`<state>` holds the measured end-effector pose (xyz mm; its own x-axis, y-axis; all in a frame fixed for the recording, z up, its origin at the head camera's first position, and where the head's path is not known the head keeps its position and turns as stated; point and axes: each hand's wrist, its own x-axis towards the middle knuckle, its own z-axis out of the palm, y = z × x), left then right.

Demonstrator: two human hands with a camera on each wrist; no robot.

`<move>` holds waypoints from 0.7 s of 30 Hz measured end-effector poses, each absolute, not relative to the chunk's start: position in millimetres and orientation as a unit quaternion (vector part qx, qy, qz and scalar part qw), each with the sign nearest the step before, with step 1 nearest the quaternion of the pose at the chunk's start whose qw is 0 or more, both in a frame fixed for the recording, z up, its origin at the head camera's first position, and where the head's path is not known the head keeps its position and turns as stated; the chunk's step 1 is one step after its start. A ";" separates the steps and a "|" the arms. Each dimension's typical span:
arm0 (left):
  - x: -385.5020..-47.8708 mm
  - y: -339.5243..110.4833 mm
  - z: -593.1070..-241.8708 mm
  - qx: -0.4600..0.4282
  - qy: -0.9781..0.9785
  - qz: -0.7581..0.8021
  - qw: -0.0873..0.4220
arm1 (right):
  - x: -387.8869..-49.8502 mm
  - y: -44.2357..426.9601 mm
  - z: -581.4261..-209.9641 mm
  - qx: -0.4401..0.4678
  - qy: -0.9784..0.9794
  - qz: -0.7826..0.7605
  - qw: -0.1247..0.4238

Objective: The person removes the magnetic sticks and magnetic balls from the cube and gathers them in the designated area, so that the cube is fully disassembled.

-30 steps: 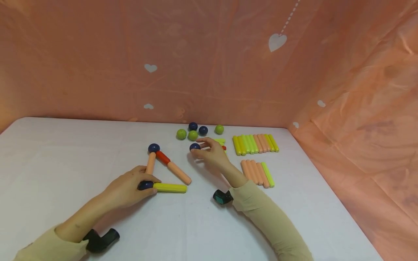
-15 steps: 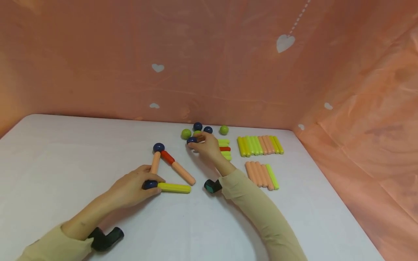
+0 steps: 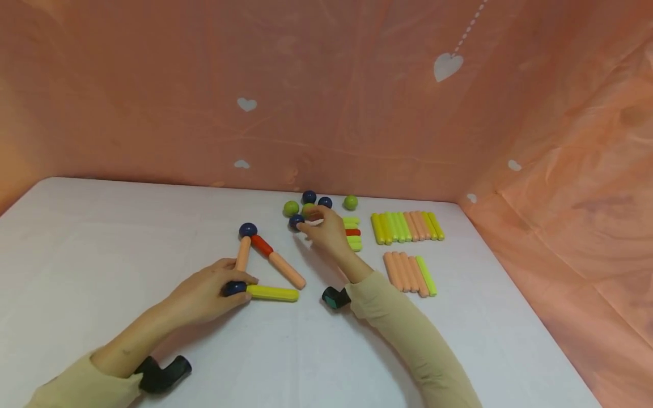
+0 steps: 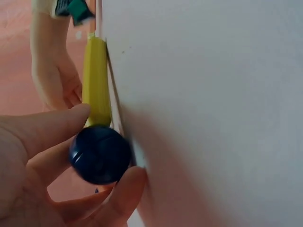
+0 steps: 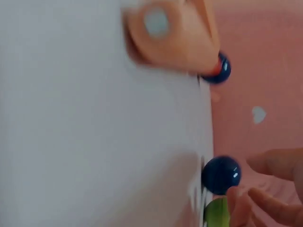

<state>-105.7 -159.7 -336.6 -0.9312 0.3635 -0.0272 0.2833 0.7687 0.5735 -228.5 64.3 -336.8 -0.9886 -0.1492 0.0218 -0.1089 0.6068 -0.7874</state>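
My left hand [image 3: 211, 292] grips a dark blue ball [image 4: 101, 154] between thumb and fingers. A yellow stick [image 3: 272, 293] extends right from that ball. A peach stick [image 3: 243, 253] runs from beside the hand up to another blue ball [image 3: 247, 229], where a red stick [image 3: 262, 245] and a peach stick [image 3: 287, 270] slant away in line. My right hand [image 3: 329, 232] is beside a loose blue ball [image 5: 221, 175] on the table. In the right wrist view its thumb stands apart from the ball, and a fingertip overlaps the ball's lower edge; contact is unclear.
Behind the right hand are green balls [image 3: 291, 208] and blue balls [image 3: 309, 197] near the table's back edge. To the right lie short sticks [image 3: 353, 239], a row of yellow, green and peach sticks [image 3: 406, 228], and another row [image 3: 408, 273]. A cloth hangs behind.
My right hand has carried the blue ball back and left towards the other balls, and its fingers have now drawn off it to the right. The left hand keeps its hold.
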 end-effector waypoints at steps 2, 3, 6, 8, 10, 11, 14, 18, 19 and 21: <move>-104.8 -162.1 -336.5 0.176 0.934 0.304 0.069 | -219.1 65.7 -336.4 -0.097 0.892 -0.440 0.037; -104.4 -163.6 -336.5 0.179 0.932 0.309 0.067 | -214.0 65.9 -336.7 -0.112 0.891 -0.436 0.052; -103.6 -167.8 -337.0 0.191 0.924 0.326 0.061 | -199.8 64.7 -339.8 -0.159 0.887 -0.420 0.109; -103.4 -170.0 -336.6 0.192 0.922 0.331 0.060 | -194.3 61.3 -341.8 -0.182 0.884 -0.406 0.142; -103.4 -170.9 -336.5 0.188 0.920 0.337 0.065 | -191.8 58.7 -343.6 -0.198 0.882 -0.397 0.160; -103.4 -171.1 -336.6 0.185 0.920 0.339 0.069 | -191.1 57.5 -344.2 -0.201 0.881 -0.394 0.166; -103.3 -171.6 -336.2 0.177 0.919 0.343 0.077 | -189.6 55.4 -343.8 -0.209 0.879 -0.391 0.173; -103.5 -172.2 -335.6 0.174 0.919 0.345 0.078 | -187.0 54.1 -341.1 -0.215 0.883 -0.378 0.174; -103.5 -172.3 -335.5 0.174 0.919 0.345 0.077 | -186.3 54.1 -340.4 -0.218 0.884 -0.376 0.174; -103.9 -172.9 -335.5 0.174 0.918 0.347 0.077 | -185.4 54.3 -339.6 -0.226 0.885 -0.368 0.172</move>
<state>-103.9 -172.9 -335.5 -0.9279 0.3723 -0.0201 0.2660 0.6990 0.6638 -185.4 54.3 -339.6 -0.8387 -0.5266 -0.1388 -0.2728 0.6267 -0.7299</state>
